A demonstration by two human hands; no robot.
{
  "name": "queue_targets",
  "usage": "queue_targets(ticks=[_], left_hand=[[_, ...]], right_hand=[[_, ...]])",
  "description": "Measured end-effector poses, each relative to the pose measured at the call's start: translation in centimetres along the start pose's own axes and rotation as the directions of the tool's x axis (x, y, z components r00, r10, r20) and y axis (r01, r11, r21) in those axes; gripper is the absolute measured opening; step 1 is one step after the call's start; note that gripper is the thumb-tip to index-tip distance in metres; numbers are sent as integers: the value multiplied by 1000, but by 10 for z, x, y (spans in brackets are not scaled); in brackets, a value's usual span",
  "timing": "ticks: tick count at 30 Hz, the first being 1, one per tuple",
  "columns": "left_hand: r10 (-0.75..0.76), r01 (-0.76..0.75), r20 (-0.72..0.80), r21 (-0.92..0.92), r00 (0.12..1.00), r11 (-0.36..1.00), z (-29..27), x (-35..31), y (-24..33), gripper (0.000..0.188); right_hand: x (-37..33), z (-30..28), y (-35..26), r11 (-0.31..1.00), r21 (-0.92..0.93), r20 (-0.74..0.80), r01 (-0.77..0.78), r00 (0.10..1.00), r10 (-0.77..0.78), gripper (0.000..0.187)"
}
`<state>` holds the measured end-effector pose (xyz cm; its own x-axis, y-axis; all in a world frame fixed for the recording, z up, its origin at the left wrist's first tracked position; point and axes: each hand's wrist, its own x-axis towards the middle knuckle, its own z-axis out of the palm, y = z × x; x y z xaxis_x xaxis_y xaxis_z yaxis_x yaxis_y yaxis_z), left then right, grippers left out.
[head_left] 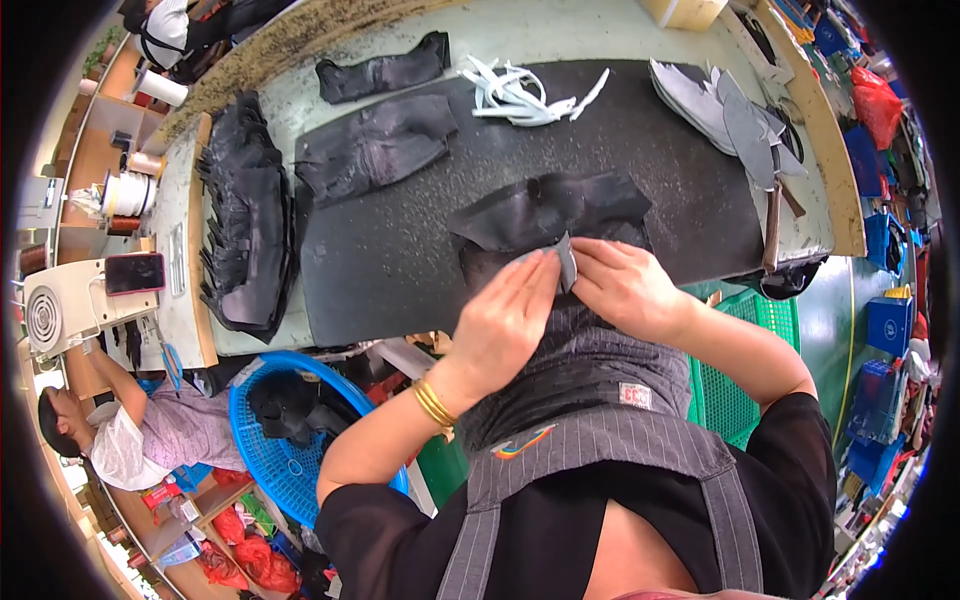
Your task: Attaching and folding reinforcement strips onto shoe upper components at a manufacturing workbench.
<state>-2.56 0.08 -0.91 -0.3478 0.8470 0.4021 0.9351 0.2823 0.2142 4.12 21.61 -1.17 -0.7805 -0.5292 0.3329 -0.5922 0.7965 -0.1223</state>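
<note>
My left hand and my right hand are close together at the near edge of the bench, fingers closed on a small grey piece of sheet material. The grey piece stands up folded or bent between the fingertips. Just beyond it lies a shaped black panel, leather-like, partly under the hands. The panel's near part is hidden by my hands. Two more black panels lie farther left, one on the dark mat and one behind it.
A pile of black panels lies left on the bench. White strips, grey cut pieces and a wooden-handled tool lie on the far side and right. Blue and green baskets stand below. Another person works at left.
</note>
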Motion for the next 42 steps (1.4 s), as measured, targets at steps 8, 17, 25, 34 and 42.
queue_targets(ticks=[8, 17, 25, 34, 42], left_hand=[[59, -57, 147, -17, 987, 998, -8, 0, 1, 45], [191, -246, 248, 213, 950, 946, -4, 17, 8, 41], [189, -193, 52, 78, 981, 978, 5, 17, 8, 24], [2, -1, -5, 88, 1000, 996, -5, 121, -61, 20], [-267, 270, 91, -30, 959, 962, 30, 156, -127, 28]], right_hand=[[-27, -19, 14, 952, 294, 113, -88, 992, 56, 23], [-18, -13, 10, 665, 528, 75, -528, 809, 583, 16], [-16, -25, 32, 952, 66, -90, -298, 949, 303, 12], [60, 6, 150, 930, -98, -105, -354, 933, 344, 23], [36, -33, 167, 573, 479, 101, -665, 691, 716, 18]])
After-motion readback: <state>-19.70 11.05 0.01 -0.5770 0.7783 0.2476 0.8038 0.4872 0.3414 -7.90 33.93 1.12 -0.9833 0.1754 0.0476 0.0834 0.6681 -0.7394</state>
